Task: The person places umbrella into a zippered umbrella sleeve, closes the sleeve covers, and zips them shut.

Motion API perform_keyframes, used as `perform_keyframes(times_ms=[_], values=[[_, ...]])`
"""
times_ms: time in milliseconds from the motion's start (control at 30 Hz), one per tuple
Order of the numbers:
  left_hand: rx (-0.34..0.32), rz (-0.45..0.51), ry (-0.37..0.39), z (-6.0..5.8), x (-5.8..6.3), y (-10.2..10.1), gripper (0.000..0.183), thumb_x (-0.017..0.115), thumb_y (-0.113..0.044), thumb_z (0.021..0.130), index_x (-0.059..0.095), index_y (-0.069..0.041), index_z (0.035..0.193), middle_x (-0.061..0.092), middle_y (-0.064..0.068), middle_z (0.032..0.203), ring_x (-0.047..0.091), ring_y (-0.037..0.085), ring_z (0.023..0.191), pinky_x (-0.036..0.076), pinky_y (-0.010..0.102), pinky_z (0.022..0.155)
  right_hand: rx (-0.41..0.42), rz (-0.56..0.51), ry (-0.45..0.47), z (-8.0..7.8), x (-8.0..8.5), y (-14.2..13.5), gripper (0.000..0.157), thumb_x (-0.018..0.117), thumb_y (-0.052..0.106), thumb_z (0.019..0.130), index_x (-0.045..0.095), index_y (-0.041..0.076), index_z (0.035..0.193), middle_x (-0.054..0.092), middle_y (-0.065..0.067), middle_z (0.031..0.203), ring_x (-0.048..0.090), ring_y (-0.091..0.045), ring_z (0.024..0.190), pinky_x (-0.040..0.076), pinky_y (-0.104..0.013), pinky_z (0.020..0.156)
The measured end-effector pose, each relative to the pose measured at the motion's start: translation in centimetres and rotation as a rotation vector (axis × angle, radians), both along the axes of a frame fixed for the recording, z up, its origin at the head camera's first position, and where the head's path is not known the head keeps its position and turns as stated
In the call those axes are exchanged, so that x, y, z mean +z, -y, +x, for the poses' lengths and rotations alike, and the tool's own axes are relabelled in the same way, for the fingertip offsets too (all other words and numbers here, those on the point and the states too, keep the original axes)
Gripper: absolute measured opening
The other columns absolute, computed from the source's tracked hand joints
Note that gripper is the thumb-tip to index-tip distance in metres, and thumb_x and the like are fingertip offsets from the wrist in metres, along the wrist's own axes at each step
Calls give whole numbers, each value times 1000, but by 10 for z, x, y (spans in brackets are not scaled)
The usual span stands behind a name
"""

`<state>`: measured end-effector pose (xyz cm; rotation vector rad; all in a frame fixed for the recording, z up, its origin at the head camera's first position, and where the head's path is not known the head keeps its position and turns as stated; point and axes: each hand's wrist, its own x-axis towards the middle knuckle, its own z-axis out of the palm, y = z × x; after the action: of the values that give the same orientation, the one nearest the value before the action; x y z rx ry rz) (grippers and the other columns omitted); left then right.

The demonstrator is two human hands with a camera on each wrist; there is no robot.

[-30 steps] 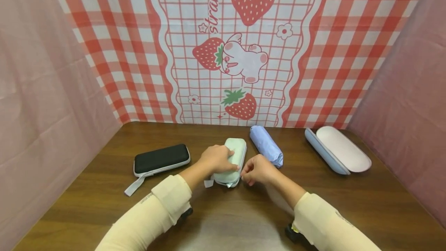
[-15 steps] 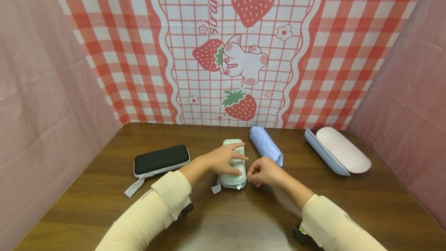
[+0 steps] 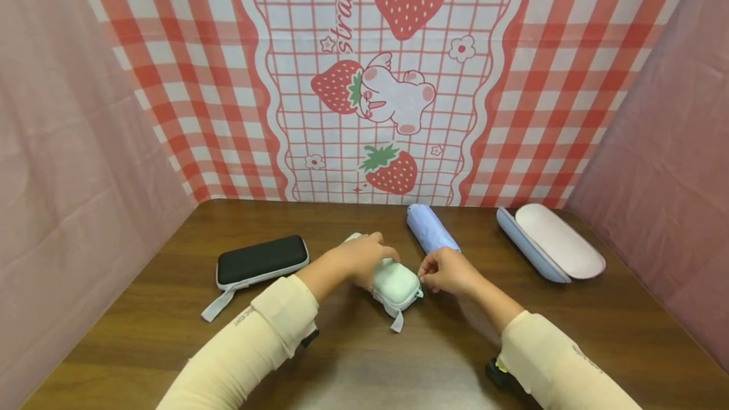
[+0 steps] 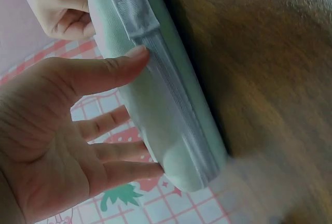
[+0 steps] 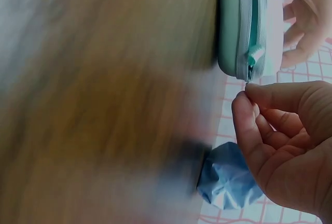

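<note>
A mint green zippered case (image 3: 397,283) lies aslant on the wooden table between both hands. My left hand (image 3: 363,259) holds it from above; in the left wrist view the thumb (image 4: 136,60) presses its zippered side and the fingers reach over its top. At the case's right corner, my right hand (image 3: 447,269) pinches the small zipper pull (image 5: 248,81) between thumb and forefinger. The zip gapes along the short end in the right wrist view, where a teal tab (image 5: 255,54) pokes out. A grey strap (image 3: 397,321) hangs from the near end.
To the left lies a black case (image 3: 262,261) with grey trim and a strap. A folded blue umbrella (image 3: 429,226) lies just behind my right hand. Far right, an open glasses case (image 3: 560,242) shows its pale inside. A strawberry-print cloth (image 3: 393,81) hangs behind the table.
The mint case has turned, its near end swinging right and its far end left. My left hand has lifted its fingers and gripped again; my right hand has shifted right with the pull.
</note>
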<state>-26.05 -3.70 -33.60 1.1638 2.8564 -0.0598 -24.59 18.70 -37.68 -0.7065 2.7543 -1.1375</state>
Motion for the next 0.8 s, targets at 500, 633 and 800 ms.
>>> perform_keyframes(times_ms=[500,633,800], values=[[127,-182,-117,10,2,-8,62,79,-54,72,62,-29,126,57,1,105,61,24,89,54,39,65,-42,-6,47,6,1,-9,7,68,-6,78,69,-1,74,62,0,62,59,-11,53,54,-29,51],[148,-221,-144,10,0,-10,63,72,-60,77,62,-24,127,60,4,108,62,25,94,55,39,67,5,-76,146,9,2,-7,3,68,-7,79,67,-7,77,63,-3,63,61,-13,54,56,-32,53],[181,-239,-158,11,-1,-9,67,68,-64,79,62,-20,128,62,6,109,63,26,98,55,40,68,25,-107,180,15,3,-2,3,69,-9,79,67,-6,77,64,-5,65,61,-14,54,56,-35,54]])
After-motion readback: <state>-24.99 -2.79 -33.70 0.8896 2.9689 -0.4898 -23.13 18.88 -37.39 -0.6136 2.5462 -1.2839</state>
